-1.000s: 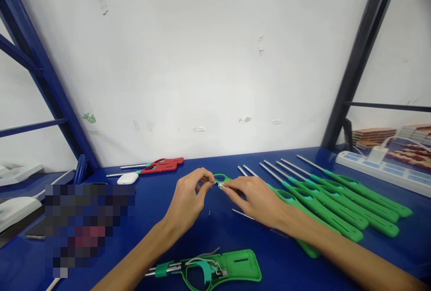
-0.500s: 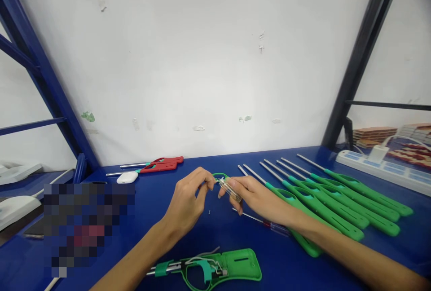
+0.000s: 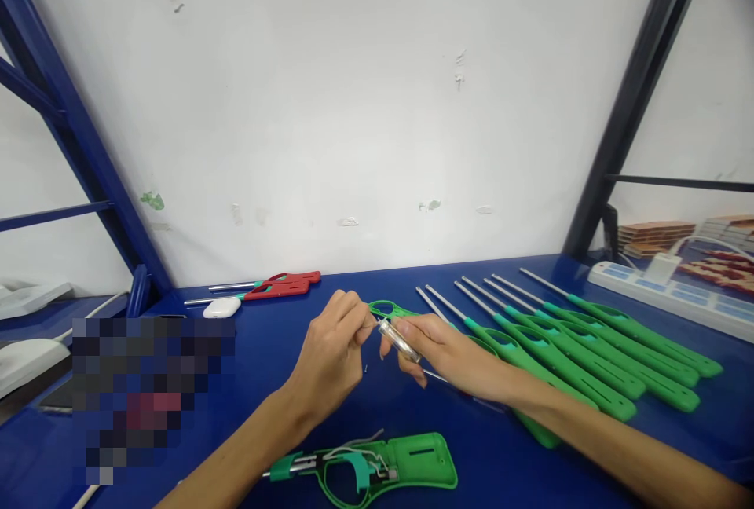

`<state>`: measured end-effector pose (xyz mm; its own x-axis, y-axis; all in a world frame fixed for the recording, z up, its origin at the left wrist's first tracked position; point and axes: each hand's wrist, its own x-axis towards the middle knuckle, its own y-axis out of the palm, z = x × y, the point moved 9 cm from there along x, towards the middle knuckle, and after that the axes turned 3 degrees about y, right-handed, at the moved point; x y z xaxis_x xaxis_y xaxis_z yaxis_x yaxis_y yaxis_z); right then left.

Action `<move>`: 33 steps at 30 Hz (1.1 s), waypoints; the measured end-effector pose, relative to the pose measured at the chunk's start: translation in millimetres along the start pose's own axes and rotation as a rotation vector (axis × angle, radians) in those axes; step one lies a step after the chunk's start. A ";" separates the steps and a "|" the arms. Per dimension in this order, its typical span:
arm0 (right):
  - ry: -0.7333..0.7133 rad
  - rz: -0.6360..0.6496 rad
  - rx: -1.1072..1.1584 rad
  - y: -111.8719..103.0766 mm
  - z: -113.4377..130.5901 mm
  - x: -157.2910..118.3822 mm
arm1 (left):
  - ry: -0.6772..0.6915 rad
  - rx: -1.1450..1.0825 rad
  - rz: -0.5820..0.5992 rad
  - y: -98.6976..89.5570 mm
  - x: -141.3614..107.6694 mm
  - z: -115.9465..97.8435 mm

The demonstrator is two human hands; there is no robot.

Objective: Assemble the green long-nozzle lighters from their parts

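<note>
My right hand (image 3: 439,346) is closed round a small clear fuel tank (image 3: 401,342), tilted with its top end toward my left hand. Thumb and fingers of my left hand (image 3: 334,340) are pinched together at that end; what lies between them is too small to make out. Just beyond the hands lies a green lighter shell (image 3: 384,306), partly covered. Closer to me rests an opened green lighter half (image 3: 421,462) with grey wires and a teal trigger inside. A screwdriver shaft (image 3: 434,375) shows under my right hand, and a tiny screw (image 3: 365,369) lies below my left fingers.
Several assembled green lighters (image 3: 613,371) lie in a slanted row at right, before a white power strip (image 3: 677,297). At back left are two red lighters (image 3: 276,289) and a white earphone case (image 3: 222,308). A blurred patch (image 3: 147,399) covers things at left.
My left fingers have curled in closer to the tank's end. The tank has shifted slightly down in my right hand, and more of the green shell behind shows.
</note>
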<state>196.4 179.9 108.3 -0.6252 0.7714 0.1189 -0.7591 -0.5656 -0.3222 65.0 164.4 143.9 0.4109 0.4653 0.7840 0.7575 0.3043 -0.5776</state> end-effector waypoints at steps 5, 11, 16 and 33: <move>-0.012 0.046 -0.007 9.1 -0.5 -4.3 | 0.034 0.012 0.039 6.0 -3.4 -6.3; 0.030 0.016 -0.070 -4.9 4.1 -2.8 | -0.084 0.015 0.034 -6.9 9.6 -1.0; 0.103 -0.187 -0.213 -32.6 13.1 -21.9 | -0.262 0.044 0.078 -18.8 -17.1 -4.5; 0.055 -0.328 -0.593 42.8 -19.3 -76.8 | -0.398 -0.126 0.233 6.5 -91.7 -17.0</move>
<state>215.4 102.1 67.2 -0.3570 0.8985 0.2554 -0.6705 -0.0561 -0.7398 40.9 109.6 72.1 0.3696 0.7990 0.4743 0.7338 0.0622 -0.6765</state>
